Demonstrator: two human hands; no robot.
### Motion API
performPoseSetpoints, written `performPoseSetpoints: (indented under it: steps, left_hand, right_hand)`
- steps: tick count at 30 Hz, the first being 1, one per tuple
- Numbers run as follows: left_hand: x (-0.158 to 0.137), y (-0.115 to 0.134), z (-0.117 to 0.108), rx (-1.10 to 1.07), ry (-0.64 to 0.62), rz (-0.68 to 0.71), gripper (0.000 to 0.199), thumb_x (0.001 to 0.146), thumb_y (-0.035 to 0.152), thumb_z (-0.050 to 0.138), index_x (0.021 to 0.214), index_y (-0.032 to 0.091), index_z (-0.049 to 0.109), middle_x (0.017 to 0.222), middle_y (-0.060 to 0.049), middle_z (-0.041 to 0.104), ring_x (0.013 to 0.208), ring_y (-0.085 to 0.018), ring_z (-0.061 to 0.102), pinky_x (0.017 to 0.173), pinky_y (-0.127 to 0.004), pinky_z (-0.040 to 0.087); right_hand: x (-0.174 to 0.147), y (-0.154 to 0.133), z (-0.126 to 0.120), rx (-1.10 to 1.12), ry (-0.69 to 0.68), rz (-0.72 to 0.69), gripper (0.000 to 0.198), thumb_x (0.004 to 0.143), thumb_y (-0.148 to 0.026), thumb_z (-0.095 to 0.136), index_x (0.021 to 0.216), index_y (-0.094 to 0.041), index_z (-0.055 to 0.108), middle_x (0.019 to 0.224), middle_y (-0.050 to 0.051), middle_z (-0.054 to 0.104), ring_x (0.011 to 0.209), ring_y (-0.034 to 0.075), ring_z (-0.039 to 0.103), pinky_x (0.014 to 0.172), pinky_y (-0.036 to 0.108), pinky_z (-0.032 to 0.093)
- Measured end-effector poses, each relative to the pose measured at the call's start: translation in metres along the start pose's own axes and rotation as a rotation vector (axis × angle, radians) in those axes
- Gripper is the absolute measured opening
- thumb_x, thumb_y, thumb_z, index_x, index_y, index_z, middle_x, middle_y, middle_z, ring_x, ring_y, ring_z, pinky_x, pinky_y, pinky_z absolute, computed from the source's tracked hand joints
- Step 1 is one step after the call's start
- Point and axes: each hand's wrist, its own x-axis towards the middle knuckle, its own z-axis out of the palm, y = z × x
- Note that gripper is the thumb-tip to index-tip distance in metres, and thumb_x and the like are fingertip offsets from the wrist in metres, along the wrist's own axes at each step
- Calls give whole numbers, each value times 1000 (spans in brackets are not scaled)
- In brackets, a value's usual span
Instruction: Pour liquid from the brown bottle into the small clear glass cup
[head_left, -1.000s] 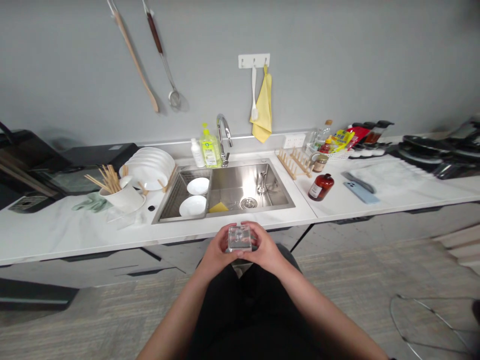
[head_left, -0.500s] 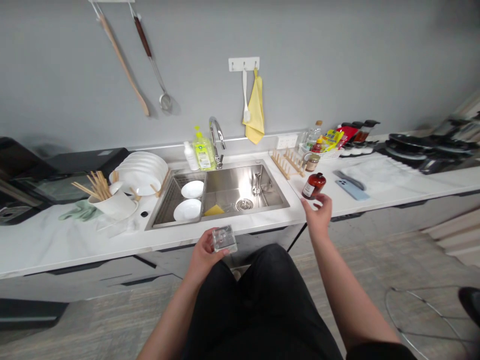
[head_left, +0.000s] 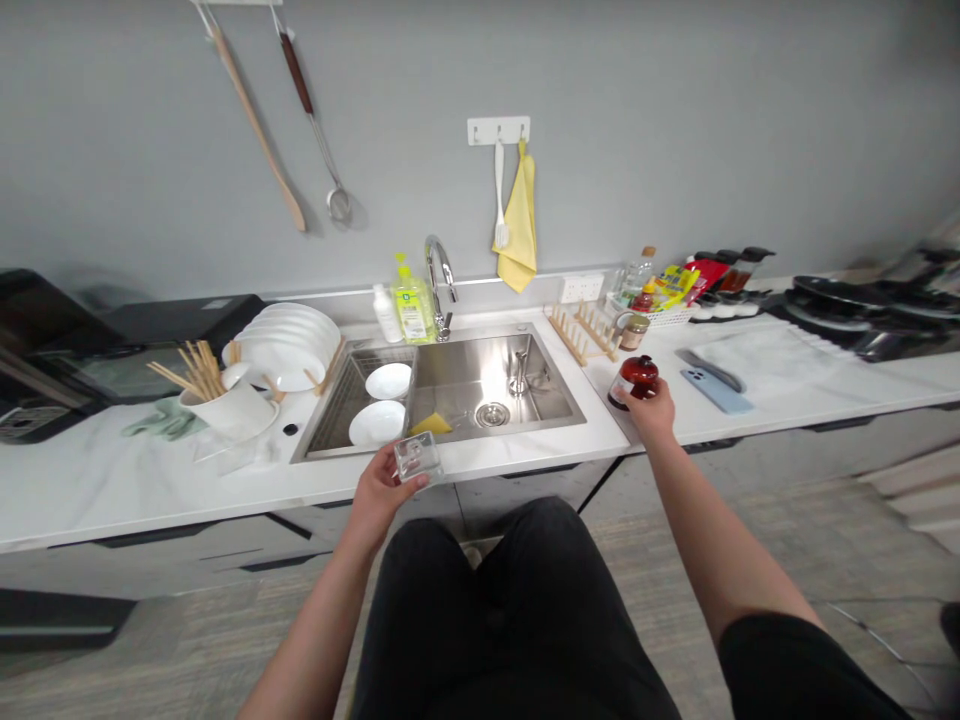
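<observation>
My left hand (head_left: 382, 490) is closed around a clear, square glass container (head_left: 418, 456), held just over the counter's front edge by the sink. Thumb and fingers grip its left side and bottom. On the counter right of the sink, my right hand (head_left: 651, 408) wraps round the lower part of a reddish-brown bottle (head_left: 639, 373) with a dark cap and a pale label. The bottle stands roughly upright, and part of my fingers is hidden behind it. A blue phone (head_left: 716, 391) lies to the right of this hand.
The steel sink (head_left: 517, 418) holds white bowls (head_left: 377, 423) and a yellow sponge (head_left: 431, 424). White plates (head_left: 281, 350) and a chopstick holder (head_left: 229, 412) stand to its left. A wooden rack (head_left: 581, 333) and a jar (head_left: 634, 332) are behind the bottle.
My right hand has come forward from beside the bottle and closed on it. My left hand has moved left and slightly up with the glass container. The view has shifted slightly.
</observation>
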Motion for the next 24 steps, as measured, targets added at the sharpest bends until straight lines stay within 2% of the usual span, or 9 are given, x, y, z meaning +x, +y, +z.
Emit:
performPoseSetpoints:
  steps: [7, 9, 12, 15, 18, 21, 24]
  left_hand:
    - [49, 5, -10, 36, 11, 45, 87, 61, 45, 112, 135, 20, 72, 133, -14, 83, 122, -35, 81, 114, -57, 64]
    - [68, 8, -10, 29, 3, 68, 87, 60, 44, 112, 134, 20, 73, 134, -14, 83, 124, -34, 80, 115, -56, 63]
    - [99, 12, -7, 17, -32, 71, 86, 60, 40, 112, 133, 20, 73, 133, -15, 83, 122, -34, 80, 113, -54, 64]
    - [136, 14, 2, 0, -62, 99, 89, 61, 38, 112, 138, 21, 70, 134, -14, 81, 119, -31, 80, 107, -50, 65]
    - [178, 12, 13, -15, -106, 171, 85, 62, 36, 111, 134, 21, 69, 133, -12, 81, 118, -29, 80, 108, -48, 64]
    - [220, 7, 25, -30, -201, 195, 76, 64, 34, 110, 127, 19, 71, 128, -12, 82, 114, -28, 79, 109, -47, 63]
    - [256, 2, 35, -94, -259, 183, 77, 61, 34, 111, 125, 20, 72, 124, -10, 83, 108, -26, 79, 106, -45, 63]
  right_hand:
    - [-12, -25, 2, -5, -91, -163, 67, 62, -64, 94, 110, -23, 70, 105, 11, 81, 93, 32, 75, 97, 54, 62]
    - [-16, -39, 6, 70, -149, -220, 71, 63, -62, 97, 115, -22, 70, 109, 12, 82, 94, 32, 76, 96, 53, 63]
    - [-24, -66, 21, 236, -334, -285, 84, 65, -59, 102, 132, -21, 69, 121, 15, 83, 104, 35, 78, 100, 55, 63]
    - [-35, -100, 51, 380, -568, -300, 89, 66, -58, 106, 139, -22, 67, 132, 16, 82, 116, 37, 79, 106, 56, 63]
    - [-47, -132, 93, 504, -834, -267, 94, 63, -56, 110, 140, -24, 66, 135, 15, 81, 119, 38, 79, 109, 58, 63]
    - [-57, -156, 144, 544, -1023, -257, 95, 59, -49, 113, 138, -25, 67, 136, 13, 81, 121, 36, 79, 114, 59, 60]
    - [-63, -166, 194, 604, -1150, -172, 95, 55, -44, 114, 136, -26, 67, 136, 12, 82, 122, 36, 79, 117, 60, 59]
